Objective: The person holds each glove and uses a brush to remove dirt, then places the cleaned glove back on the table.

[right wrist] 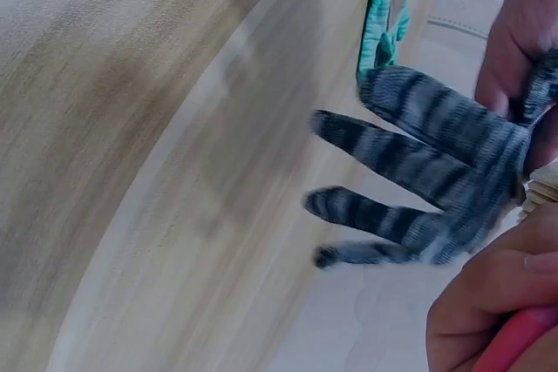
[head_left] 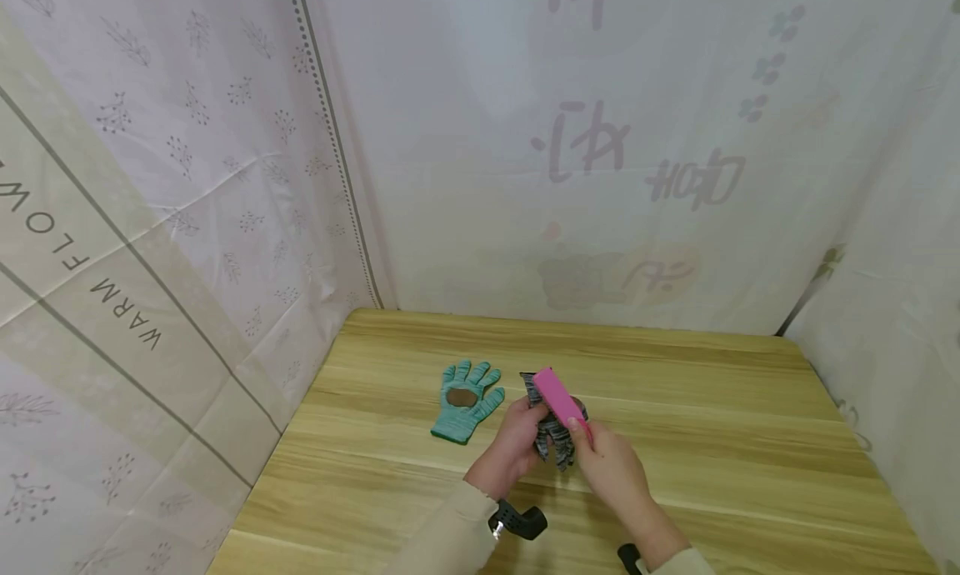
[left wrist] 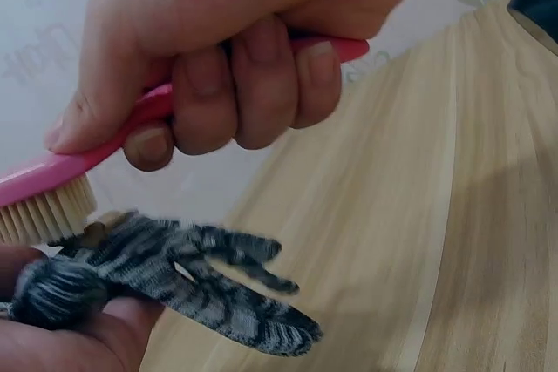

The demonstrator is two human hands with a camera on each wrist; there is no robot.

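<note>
My left hand (head_left: 516, 438) grips a black-and-grey knitted glove (head_left: 553, 438) above the table, its fingers hanging toward me. In the left wrist view the glove (left wrist: 192, 272) lies across that hand, with its thumb part bunched near my fingers. My right hand (head_left: 611, 468) holds a pink brush (head_left: 557, 394) by the handle, thumb pressed along its back. The pale bristles (left wrist: 48, 213) face down, right at the glove's palm side. In the right wrist view several striped glove fingers (right wrist: 392, 150) spread out, while the brush head is mostly hidden behind my right hand (right wrist: 497, 294).
A teal glove (head_left: 467, 402) with a brown oval patch on its palm lies flat on the wooden table (head_left: 712, 408), left of my hands. Printed curtains (head_left: 465, 183) hang behind the table and along both sides. Dark straps circle my wrists.
</note>
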